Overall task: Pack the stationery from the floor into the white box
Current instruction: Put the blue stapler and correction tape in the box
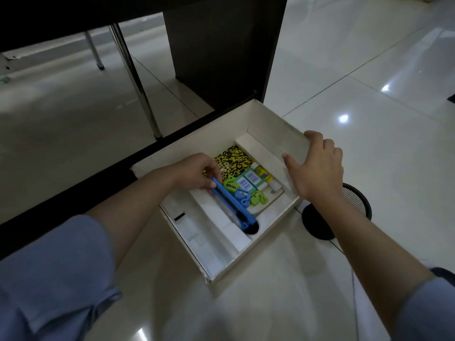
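White box (248,259) is sitting open on the pale tiled floor (369,70), just in front of a dark desk panel (221,45). Left hand (194,172) is reaching into the box, fingers pinching the far end of a blue cutter (234,205); the cutter is lying slantwise over the contents, its near end sitting over a black object (253,228) that is mostly hidden. Right hand (317,166) is resting on the box's right wall, fingers spread, thumb inside the wall.

Contents, partly covered by the left hand and cutter:
- yellow-and-black speckled notebook (234,159), its cover emblem too blurred for reading;
- two green-and-white erasers (248,180), barcodes showing, digits unreadable;
- yellow item (263,173) with blue print, wording not legible;
- green sharpener (231,187) and a blue sharpener (242,193);
- green clips (258,199), shapes hard to make out;
- white inserts (211,215) lining the left side.

Black mesh holder (354,196) is lying on the floor just beside the box, partly hidden behind the right forearm. Blue sleeves (54,267) are being cut off by the frame's lower edge.
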`<state>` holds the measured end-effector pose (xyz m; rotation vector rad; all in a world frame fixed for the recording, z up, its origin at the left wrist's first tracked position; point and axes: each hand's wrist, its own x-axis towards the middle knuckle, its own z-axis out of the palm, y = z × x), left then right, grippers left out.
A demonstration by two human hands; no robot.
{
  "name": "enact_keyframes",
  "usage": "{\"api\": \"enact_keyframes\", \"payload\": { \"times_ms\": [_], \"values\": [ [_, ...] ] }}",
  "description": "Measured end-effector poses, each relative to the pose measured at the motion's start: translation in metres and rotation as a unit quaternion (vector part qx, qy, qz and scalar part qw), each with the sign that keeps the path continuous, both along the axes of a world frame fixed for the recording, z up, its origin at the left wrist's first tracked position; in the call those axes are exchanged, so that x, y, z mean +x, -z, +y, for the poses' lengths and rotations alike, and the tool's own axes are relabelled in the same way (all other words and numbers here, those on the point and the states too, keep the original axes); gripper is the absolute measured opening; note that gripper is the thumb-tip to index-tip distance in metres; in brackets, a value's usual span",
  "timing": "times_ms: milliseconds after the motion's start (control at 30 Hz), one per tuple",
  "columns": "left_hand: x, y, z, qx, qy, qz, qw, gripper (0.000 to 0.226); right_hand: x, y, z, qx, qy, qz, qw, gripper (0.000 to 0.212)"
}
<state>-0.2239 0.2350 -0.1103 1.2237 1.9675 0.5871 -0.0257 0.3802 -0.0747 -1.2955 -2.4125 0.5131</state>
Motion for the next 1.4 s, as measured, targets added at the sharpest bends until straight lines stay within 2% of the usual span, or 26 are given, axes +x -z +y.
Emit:
{"api": "enact_keyframes", "payload": {
  "times_ms": [133,233,333,533,600,700,800,867,933,1033,1200,1400],
  "values": [
    [-0.007,-0.003,0.004,-0.018,0.093,0.127,0.987,0.019,-0.001,0.000,0.000,-0.003,0.005,0.012,1.000,0.057],
    [-0.012,-0.006,0.006,-0.049,0.159,0.252,0.953,0.024,-0.002,0.000,-0.001,-0.004,0.009,0.020,1.000,0.055],
    [-0.014,-0.007,0.006,-0.061,0.192,0.330,0.922,0.026,-0.002,0.000,-0.001,-0.004,0.013,0.030,0.999,0.055],
    [-0.011,-0.006,0.010,-0.094,0.269,0.499,0.818,0.020,-0.002,-0.001,-0.001,-0.005,0.015,0.033,0.999,0.055],
    [-0.009,-0.006,0.011,-0.097,0.269,0.530,0.798,0.018,-0.003,-0.001,-0.002,-0.007,0.017,0.036,0.999,0.054],
    [-0.006,-0.006,0.013,-0.086,0.245,0.537,0.803,0.023,-0.003,-0.002,-0.002,-0.010,0.017,0.037,0.999,0.054],
    [-0.006,-0.006,0.013,-0.078,0.219,0.474,0.849,0.039,-0.002,-0.001,-0.002,-0.010,0.017,0.041,0.999,0.054],
    [-0.006,-0.004,0.013,-0.082,0.224,0.407,0.882,0.042,-0.003,-0.001,-0.002,-0.010,0.019,0.045,0.999,0.054],
    [-0.005,0.000,0.013,-0.080,0.236,0.370,0.895,0.039,-0.003,-0.001,-0.002,-0.010,0.020,0.048,0.999,0.054],
    [-0.004,0.004,0.014,-0.073,0.243,0.372,0.893,0.032,-0.003,0.000,-0.002,-0.011,0.022,0.049,0.998,0.053],
    [-0.006,0.000,0.016,-0.102,0.281,0.412,0.861,0.026,-0.003,0.000,-0.001,-0.011,0.023,0.057,0.998,0.052],
    [-0.006,-0.002,0.018,-0.089,0.307,0.439,0.840,0.020,-0.003,0.001,-0.001,-0.014,0.023,0.062,0.998,0.052]
  ]
}}
